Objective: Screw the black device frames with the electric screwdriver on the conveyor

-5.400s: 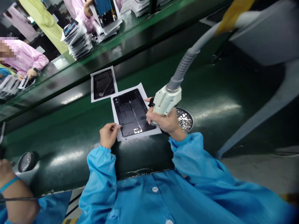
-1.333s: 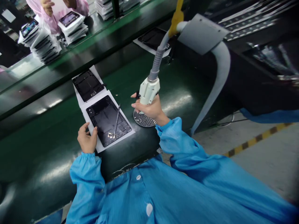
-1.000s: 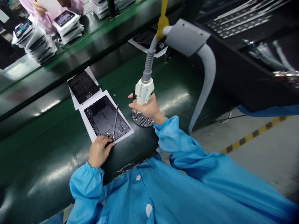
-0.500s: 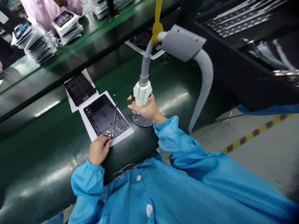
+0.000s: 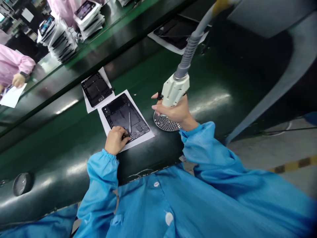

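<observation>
In the head view, a black tablet back housing [image 5: 119,110] lies on a white sheet in front of me. My left hand [image 5: 116,140] rests at its near end, thumb and fingers pinching a small circuit board [image 5: 127,135], mostly hidden by the fingers. From the board a thin flex cable [image 5: 129,119] runs up over the housing. My right hand [image 5: 177,112] is wrapped round a white electric screwdriver [image 5: 174,89], hanging upright from a ribbed grey hose. Below it, a round perforated metal plate [image 5: 164,122] sits on the bench; the tool's tip is hidden.
A second tablet housing [image 5: 96,89] lies just beyond, and another [image 5: 175,31] farther back. Stacks of wrapped parts [image 5: 61,43] stand across the raised ledge. A co-worker's hand [image 5: 19,80] shows at far left. A round dish [image 5: 21,184] is at left; a grey curved arm [image 5: 267,92] rises at right.
The view has shifted, moving the bench contents rightward in the picture. My left hand has moved further over the housing's near edge, covering more of the circuit board. The screwdriver leans more.
</observation>
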`<state>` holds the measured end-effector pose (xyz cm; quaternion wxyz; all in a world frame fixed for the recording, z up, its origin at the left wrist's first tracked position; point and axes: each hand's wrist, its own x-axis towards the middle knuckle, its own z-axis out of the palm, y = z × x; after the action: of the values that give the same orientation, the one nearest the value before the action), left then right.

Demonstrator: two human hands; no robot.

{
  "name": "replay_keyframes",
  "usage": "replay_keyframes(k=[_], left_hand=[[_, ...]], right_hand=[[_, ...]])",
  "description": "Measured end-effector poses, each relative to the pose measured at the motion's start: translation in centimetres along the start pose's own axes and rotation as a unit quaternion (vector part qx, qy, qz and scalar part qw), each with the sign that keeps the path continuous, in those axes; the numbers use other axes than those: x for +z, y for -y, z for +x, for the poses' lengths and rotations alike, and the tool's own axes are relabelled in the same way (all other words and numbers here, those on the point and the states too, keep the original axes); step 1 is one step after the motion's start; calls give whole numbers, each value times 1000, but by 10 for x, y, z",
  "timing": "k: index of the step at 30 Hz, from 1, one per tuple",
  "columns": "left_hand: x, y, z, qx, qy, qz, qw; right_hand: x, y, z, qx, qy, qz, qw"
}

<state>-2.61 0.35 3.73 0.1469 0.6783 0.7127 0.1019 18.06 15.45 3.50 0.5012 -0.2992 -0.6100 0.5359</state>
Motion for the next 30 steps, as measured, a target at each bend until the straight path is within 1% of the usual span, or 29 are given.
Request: replay_keyframes(k=[1,3,6,7,9,10,13,17,22,26,30], left_hand=[[-1,0,0,-14,-5,-20,1000],[-1,-3,-1,-53,-36,-87,994],[7,-8,-4,-121,-104,-210,965],[10,-10,-5,-141,-118,-242,953],[18,-14,-7,-172,-121,-278,937],[21,-16,-8,-179,-116,-283,935],[29,-20,-11,-176,-99,-262,944],[36,-27,-14,-169,-101,-198,960],[42,-31,-13,-122,-150,-101,976],[43,-25,-14,-105,-169,-77,977],[47,-19,-22,-53,-195,-40,978]], right_hand=[[0,0,0,-3,-1,-2,1000],[0,0,0,-8,0,-4,1000],[0,1,0,-19,1,-2,1000],[0,2,0,-23,1,0,1000],[0,2,0,-27,2,1,1000],[0,2,-1,-25,6,0,1000],[0,1,0,-17,14,-4,1000],[0,1,0,-25,7,-3,1000],[1,4,0,-21,5,-3,1000],[1,5,-1,-3,1,1,1000],[0,8,-2,7,-1,11,1000]])
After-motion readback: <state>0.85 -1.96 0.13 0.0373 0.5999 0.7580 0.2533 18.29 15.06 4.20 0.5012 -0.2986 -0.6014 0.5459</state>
